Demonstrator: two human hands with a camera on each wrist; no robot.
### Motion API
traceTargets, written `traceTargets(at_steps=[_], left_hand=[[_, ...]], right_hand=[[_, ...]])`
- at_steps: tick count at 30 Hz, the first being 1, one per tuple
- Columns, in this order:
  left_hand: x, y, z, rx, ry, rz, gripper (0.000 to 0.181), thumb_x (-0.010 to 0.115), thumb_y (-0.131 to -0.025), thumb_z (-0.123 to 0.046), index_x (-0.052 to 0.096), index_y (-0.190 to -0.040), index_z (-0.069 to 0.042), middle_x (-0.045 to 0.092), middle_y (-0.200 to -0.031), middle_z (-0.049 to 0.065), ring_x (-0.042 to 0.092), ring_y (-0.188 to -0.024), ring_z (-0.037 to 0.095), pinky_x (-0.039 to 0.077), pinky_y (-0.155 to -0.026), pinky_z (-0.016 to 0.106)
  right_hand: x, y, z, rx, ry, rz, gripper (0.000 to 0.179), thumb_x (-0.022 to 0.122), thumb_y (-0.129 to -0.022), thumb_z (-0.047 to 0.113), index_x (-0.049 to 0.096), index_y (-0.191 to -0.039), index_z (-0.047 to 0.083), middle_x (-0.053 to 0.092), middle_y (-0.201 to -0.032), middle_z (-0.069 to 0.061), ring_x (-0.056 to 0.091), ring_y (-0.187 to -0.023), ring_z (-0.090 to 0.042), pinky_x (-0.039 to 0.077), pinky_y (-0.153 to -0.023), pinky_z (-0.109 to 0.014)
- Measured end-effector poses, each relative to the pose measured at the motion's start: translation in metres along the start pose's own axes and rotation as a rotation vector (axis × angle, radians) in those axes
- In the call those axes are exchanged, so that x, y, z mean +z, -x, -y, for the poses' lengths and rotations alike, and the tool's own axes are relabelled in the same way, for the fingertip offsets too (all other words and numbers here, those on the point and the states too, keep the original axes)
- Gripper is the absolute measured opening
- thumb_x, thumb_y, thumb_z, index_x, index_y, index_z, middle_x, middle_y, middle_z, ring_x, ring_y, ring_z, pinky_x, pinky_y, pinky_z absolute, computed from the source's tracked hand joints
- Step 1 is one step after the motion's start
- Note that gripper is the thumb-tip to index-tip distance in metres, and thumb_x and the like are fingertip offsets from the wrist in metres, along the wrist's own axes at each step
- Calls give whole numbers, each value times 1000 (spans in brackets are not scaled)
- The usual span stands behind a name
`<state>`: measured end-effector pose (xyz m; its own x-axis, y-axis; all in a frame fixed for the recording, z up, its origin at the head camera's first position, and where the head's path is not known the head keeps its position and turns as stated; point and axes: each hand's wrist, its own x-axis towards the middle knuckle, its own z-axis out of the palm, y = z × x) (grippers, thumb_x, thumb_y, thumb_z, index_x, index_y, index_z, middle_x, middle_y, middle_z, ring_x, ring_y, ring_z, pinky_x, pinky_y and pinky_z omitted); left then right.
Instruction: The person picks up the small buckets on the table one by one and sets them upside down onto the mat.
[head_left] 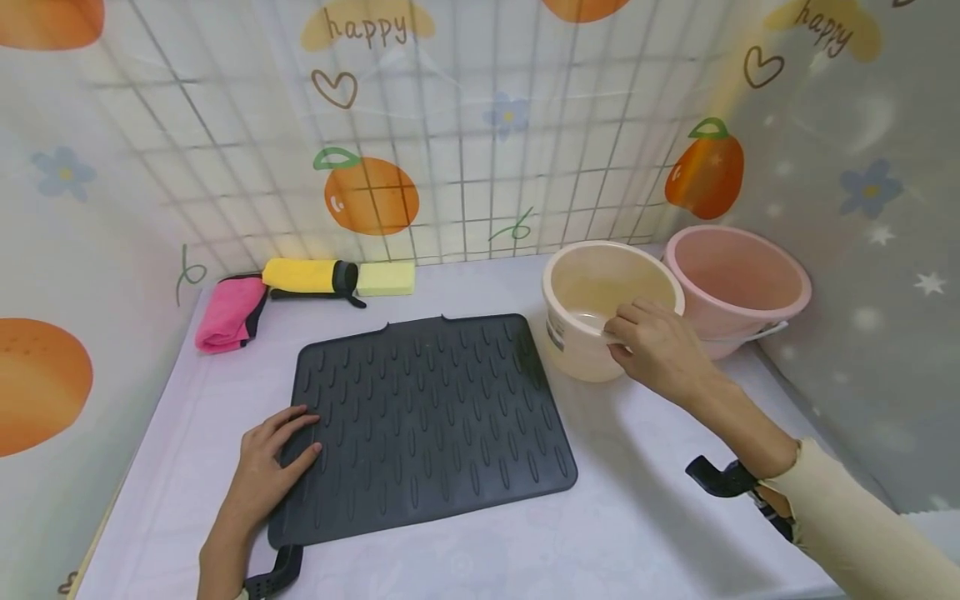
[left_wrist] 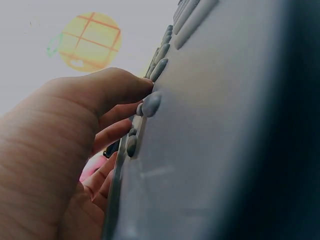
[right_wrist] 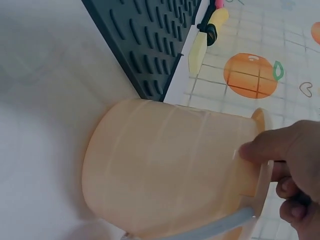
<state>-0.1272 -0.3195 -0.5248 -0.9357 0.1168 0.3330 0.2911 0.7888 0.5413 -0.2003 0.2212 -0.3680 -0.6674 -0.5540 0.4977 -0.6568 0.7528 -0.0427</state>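
My right hand (head_left: pixel 656 346) pinches the near rim of a cream plastic bucket (head_left: pixel 581 362), thumb outside and fingers over the edge. In the right wrist view the thumb presses the outer wall of the bucket (right_wrist: pixel 165 165), above its pale handle (right_wrist: pixel 220 225). My left hand (head_left: pixel 266 467) rests with spread fingers on the left edge of a dark grey ridged mat (head_left: pixel 427 417). Close up in the left wrist view, the thumb of the left hand (left_wrist: pixel 100 100) lies against the ridged face of the mat.
A pink bucket (head_left: pixel 738 267) stands right behind the cream one. Along the back left lie a folded pink cloth (head_left: pixel 231 315), a yellow roll with black trim (head_left: pixel 300 275) and a pale yellow sponge (head_left: pixel 386 279). A printed curtain (head_left: pixel 465 125) over a wire grid closes the back.
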Motion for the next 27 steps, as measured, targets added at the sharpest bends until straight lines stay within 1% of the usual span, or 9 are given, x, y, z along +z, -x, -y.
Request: traceTargets(at_steps=[3, 6, 12, 17, 19, 23, 25, 27], left_hand=[[0, 0, -2, -11, 1, 8, 43, 79, -85, -17, 67, -124, -5, 49, -141, 20, 38, -127, 45, 24, -100, 65], [-1, -1, -3, -26, 1, 13, 42, 79, -85, -17, 67, -124, -6, 49, -141, 19, 37, -128, 45, 25, -99, 65], [0, 0, 0, -31, -3, 18, 42, 78, -86, -17, 66, -124, -6, 49, -141, 19, 38, -128, 46, 26, -99, 65], [-3, -3, -1, -23, -3, 16, 41, 78, -86, -17, 67, -124, -6, 50, -139, 20, 40, -127, 45, 26, -100, 64], [-5, -4, -4, -36, -3, 11, 41, 77, -87, -18, 66, -125, -7, 50, -139, 20, 40, -127, 46, 26, -99, 66], [-9, -8, -16, -90, 10, -14, 45, 75, -90, -22, 63, -132, -13, 50, -140, 19, 39, -126, 48, 26, -94, 71], [-11, -11, -23, -104, 22, -21, 47, 75, -91, -23, 61, -136, -15, 50, -140, 18, 40, -126, 48, 27, -94, 72], [-12, -14, -31, -104, 41, -17, 48, 74, -92, -23, 60, -137, -16, 51, -141, 18, 41, -127, 46, 29, -96, 70]], right_hand=[[0, 3, -1, 3, -10, -27, 21, 80, -70, -9, 72, -85, 3, 60, -78, -5, 53, -74, -22, 52, -61, -34], [-2, 4, -2, 4, -25, -61, 23, 81, -68, -10, 72, -84, 4, 59, -77, -4, 58, -72, -20, 54, -58, -35], [-6, 2, -2, 33, -57, -123, 25, 85, -68, -8, 73, -88, 2, 61, -80, -6, 66, -73, -21, 57, -60, -37], [-10, 1, 0, 97, -87, -137, 26, 86, -69, -6, 75, -92, 0, 63, -81, -6, 64, -70, -20, 58, -62, -37], [-12, 0, 1, 123, -88, -147, 27, 87, -69, -6, 75, -93, -1, 64, -81, -7, 63, -68, -20, 59, -61, -38], [-15, -1, 1, 149, -81, -183, 29, 88, -68, -5, 75, -93, -2, 64, -79, -9, 59, -65, -20, 57, -58, -37], [-16, -1, 0, 148, -79, -205, 29, 88, -68, -5, 74, -93, -2, 63, -78, -8, 57, -64, -19, 55, -56, -34], [-17, -1, -1, 146, -83, -227, 29, 88, -68, -5, 74, -93, -2, 61, -77, -7, 54, -64, -17, 51, -55, -28]])
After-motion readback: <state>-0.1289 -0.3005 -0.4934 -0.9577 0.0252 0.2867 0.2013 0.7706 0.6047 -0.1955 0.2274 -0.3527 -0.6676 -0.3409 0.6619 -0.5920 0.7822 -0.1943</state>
